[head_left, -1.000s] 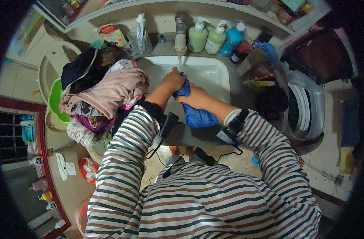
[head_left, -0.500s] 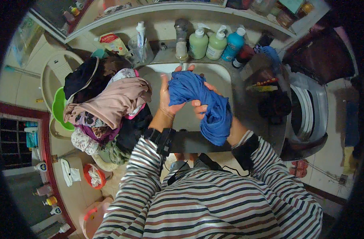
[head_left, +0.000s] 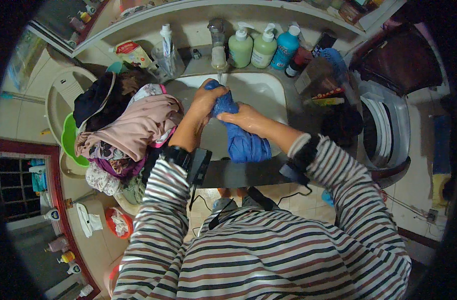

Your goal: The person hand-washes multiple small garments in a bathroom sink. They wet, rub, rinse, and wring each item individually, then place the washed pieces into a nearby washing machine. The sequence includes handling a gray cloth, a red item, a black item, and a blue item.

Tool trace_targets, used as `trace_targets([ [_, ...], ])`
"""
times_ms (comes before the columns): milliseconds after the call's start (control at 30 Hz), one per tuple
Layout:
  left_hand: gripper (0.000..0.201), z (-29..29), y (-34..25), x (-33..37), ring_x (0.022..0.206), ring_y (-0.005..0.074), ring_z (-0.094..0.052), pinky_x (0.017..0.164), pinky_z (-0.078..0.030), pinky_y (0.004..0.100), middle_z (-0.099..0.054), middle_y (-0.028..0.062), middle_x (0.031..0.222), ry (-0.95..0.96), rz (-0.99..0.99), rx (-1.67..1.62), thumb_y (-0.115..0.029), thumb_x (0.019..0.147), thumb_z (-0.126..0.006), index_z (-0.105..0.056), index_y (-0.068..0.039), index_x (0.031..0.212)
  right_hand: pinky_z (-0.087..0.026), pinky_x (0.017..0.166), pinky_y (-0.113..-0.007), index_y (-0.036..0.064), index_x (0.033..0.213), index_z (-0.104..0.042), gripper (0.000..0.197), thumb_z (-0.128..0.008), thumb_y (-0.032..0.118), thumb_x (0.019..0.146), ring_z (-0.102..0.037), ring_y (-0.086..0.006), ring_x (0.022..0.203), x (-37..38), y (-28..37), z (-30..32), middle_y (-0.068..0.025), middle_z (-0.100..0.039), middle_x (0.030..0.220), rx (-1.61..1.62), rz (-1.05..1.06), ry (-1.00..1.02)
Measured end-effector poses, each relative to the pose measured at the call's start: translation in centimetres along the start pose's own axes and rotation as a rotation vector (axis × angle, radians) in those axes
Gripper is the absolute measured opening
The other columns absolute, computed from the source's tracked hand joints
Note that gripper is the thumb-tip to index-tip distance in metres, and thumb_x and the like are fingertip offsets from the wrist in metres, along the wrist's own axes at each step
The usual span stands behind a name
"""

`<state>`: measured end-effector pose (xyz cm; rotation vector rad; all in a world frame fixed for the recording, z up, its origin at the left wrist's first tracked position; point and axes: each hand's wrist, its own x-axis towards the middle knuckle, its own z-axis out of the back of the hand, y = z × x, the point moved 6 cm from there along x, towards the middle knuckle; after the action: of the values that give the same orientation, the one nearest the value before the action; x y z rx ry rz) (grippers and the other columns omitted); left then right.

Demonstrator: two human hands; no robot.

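- my striped sleeves [head_left: 268,260] are pushed back off both wrists, i'd say so the cuffs stay out of the wet.
- a dark band [head_left: 181,156] sits on my left wrist and another on the right, each with a cable trailing toward my body — they ride just short of the basin's front edge.
- my right hand [head_left: 244,118] lies flat over the middle of the blue cloth [head_left: 241,140], fingers closed down on it, pressing it together.
- my left hand [head_left: 207,97] is wrapped around the cloth's upper end, gripping it in a bunch right below the tap [head_left: 218,52] — held there, i judge, so the thin stream lands on the fabric.
- the blue cloth hangs from both hands down into the white sink [head_left: 261,90], its lower folds against the front wall, so drips fall inside the bowl.
- to my left a heap of clothes [head_left: 128,130] is piled over a green tub [head_left: 71,142], near enough to reach.
- behind the sink, on the worktop's back ledge, stand two green pump bottles [head_left: 251,47] and a teal bottle [head_left: 287,47], with a clear cup [head_left: 167,60] off to the left.
- to my right is a washing machine [head_left: 383,135], its lid area open.
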<state>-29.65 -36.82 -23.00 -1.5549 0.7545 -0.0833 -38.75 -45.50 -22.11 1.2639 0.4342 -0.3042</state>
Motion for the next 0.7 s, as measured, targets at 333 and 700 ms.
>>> trace_targets([
  [333,0.044,0.3,2.3,-2.1,0.068,0.0186,-0.056,0.058,-0.048,0.0318,-0.055,0.0067,0.083,-0.141,0.000,-0.186,-0.007,0.064,-0.070,-0.047,-0.009,0.101,-0.047,0.077,-0.043,-0.0040,0.114,-0.034,0.069,-0.065,0.036,0.067,-0.059,-0.0365,0.087,0.9,-0.2,-0.9,-0.0252,-0.057,0.095,-0.659,0.047,-0.218],
  [700,0.022,2.2,0.8,0.5,0.074,0.0264,-0.057,0.069,-0.049,0.0382,-0.059,0.0123,0.082,-0.264,-0.094,-1.089,-0.016,0.065,-0.054,-0.055,-0.001,0.081,-0.034,0.094,-0.035,0.0056,0.135,-0.017,0.085,-0.067,0.027,0.071,-0.041,-0.0258,0.113,-1.4,2.0,-0.7,-0.0190,-0.041,0.121,0.215,0.435,-0.206],
])
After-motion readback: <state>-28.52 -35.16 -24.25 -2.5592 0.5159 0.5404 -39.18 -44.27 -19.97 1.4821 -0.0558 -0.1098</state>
